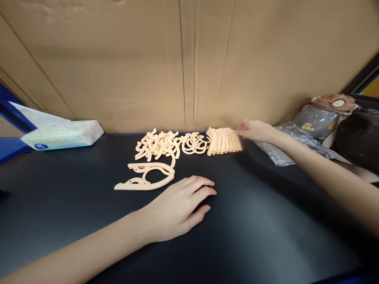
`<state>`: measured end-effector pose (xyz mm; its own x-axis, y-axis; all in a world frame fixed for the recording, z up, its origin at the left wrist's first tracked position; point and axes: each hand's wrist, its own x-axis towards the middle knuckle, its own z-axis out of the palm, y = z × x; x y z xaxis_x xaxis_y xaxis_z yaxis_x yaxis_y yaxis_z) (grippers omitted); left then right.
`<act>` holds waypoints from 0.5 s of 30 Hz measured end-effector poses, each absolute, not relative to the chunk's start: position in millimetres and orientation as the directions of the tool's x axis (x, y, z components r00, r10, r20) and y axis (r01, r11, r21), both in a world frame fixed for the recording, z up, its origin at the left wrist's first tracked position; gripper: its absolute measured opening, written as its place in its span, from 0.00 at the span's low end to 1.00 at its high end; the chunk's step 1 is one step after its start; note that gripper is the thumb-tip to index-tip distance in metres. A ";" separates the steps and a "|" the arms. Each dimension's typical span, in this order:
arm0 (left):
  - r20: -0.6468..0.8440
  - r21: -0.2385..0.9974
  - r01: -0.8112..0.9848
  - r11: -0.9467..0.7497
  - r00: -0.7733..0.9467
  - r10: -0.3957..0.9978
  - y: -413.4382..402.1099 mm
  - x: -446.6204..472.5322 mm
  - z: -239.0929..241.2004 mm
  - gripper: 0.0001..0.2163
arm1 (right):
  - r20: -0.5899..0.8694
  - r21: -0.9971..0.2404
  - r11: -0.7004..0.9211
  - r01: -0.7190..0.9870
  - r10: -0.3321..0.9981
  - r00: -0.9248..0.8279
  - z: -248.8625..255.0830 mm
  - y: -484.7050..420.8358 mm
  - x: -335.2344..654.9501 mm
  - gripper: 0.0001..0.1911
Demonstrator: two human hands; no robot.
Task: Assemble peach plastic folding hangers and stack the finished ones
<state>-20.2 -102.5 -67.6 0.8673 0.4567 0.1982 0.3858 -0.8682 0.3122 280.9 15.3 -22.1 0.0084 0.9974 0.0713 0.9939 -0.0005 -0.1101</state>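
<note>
My left hand (185, 207) lies on the black tabletop with its fingers apart and nothing in it. Just beyond it is a folded cream plastic hanger (158, 184) with a curved hook. At the right end of a neat row of cream hanger arms (223, 141), my right hand (251, 130) reaches in. Its fingers are smeared by motion, so whether they grip a piece is unclear. Left of that row are cream ring-like hooks (194, 144) in a small group. A loose heap of curved cream pieces (156, 144) sits farther left.
A tissue pack (65, 135) with a tissue sticking out stands at the back left. Crumpled clear plastic bags (284, 148) lie at the right, beside a bottle (319, 114) with a brown lid and a dark bag (359, 138). A cardboard wall (133, 67) closes off the back.
</note>
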 end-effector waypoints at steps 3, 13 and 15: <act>0.189 0.327 0.388 -0.862 0.866 0.462 -102.1 -22.4 -68.2 0.13 | 0.003 -0.133 -0.027 0.991 1.000 0.028 -29.1 30.8 281.1 0.16; 0.202 0.332 0.383 -0.862 0.864 0.462 -101.8 -23.0 -70.2 0.13 | -0.032 -0.258 -0.082 0.963 0.997 0.076 -40.2 35.7 274.6 0.15; 0.192 0.329 0.391 -0.859 0.863 0.467 -101.2 -23.1 -70.4 0.13 | -0.021 -0.285 -0.105 0.953 0.994 0.104 -41.8 35.2 273.4 0.16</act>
